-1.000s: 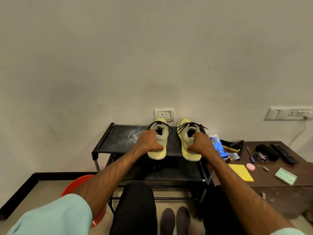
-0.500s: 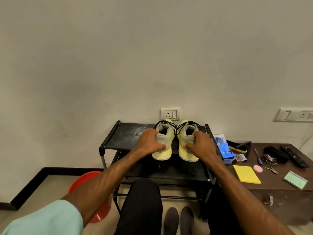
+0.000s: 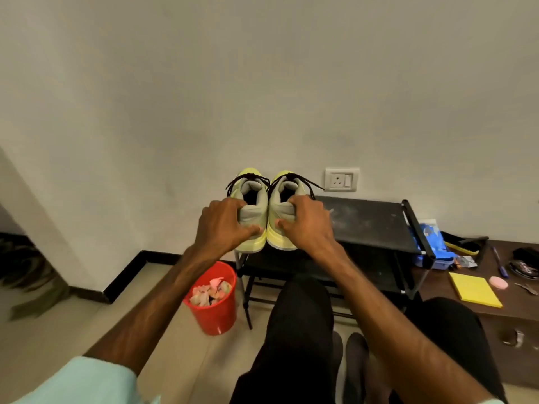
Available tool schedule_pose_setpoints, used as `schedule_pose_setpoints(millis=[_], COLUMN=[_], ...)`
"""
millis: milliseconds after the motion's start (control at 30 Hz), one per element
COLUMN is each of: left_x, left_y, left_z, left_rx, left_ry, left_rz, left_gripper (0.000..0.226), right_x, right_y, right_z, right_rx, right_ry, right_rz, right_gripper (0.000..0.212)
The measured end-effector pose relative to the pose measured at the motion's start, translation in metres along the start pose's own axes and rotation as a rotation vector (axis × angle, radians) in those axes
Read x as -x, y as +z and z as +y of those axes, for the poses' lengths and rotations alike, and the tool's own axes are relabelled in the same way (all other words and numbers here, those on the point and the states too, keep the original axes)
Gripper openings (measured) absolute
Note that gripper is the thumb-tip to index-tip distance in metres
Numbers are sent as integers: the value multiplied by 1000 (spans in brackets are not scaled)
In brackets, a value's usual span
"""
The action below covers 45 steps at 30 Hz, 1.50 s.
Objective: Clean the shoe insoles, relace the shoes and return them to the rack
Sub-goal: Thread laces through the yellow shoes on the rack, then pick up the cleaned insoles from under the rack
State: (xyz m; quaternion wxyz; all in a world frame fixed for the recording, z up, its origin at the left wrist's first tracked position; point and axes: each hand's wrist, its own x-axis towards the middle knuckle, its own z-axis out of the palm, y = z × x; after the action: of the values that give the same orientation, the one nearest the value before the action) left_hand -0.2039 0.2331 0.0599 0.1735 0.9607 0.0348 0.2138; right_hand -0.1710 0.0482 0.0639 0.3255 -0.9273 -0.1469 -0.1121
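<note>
Two shoes [image 3: 253,218] [image 3: 280,212], two hands [image 3: 223,227] [image 3: 309,227], one rack [image 3: 373,223], one bucket [image 3: 218,314].

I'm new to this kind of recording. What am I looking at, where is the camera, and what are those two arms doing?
There is no machine here. A person wears one wide-angle camera on the head, looking forward and down, so the arms are their own. The left hand grips the heel of the left shoe, and the right hand grips the right shoe. Both shoes are yellow-green with black laces and sit side by side at the left end of the black rack. Whether they rest on its top shelf I cannot tell. A red bin of crumpled scraps stands on the floor. To the right, a brown table carries a yellow pad and small items.
</note>
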Motion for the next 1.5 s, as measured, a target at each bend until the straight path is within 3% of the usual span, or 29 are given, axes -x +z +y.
schedule_pose_setpoints(millis=[200,300,467,633,800,900,1000,1167,1267,1333,1500], left_x=[36,51,65,90,124,143,161,191,211,230,272], left_y=[-78,-112,-111,-40,51,107,156,231,271,295,341], left_z=[-41,-57,-111,-169,-206,-221,-231,-251,-265,-277,-298], left_rx=[-74,-74,73,152,171,160,183,191,214,200,157], left_ry=[-3,-115,-343,-496,-568,-585,-578,-664,-715,-725,-747], left_rz=[-118,-303,-610,-735,-797,-867,-837,-819,-821,-825,-943], left_gripper=[43,49,63,60,52,50,30,34,24,23,35], right_x=[22,26,21,26,42,61,72,75,91,103,128], right_y=[10,19,68,155,237,281,319,378,420,443,473], right_z=[-54,-82,-106,-81,-30,6,35,73,97,110,130], right_rx=[44,88,9,63,226,269,290,250,203,239,212], right_ry=[-144,-240,-223,-164,-88,7,52,129,225,182,315], right_rz=[-237,-377,-697,-893,-988,-1028,-1022,-1000,-1036,-1118,-1376], right_gripper=[19,35,42,42,33,34,39,43,41,45,52])
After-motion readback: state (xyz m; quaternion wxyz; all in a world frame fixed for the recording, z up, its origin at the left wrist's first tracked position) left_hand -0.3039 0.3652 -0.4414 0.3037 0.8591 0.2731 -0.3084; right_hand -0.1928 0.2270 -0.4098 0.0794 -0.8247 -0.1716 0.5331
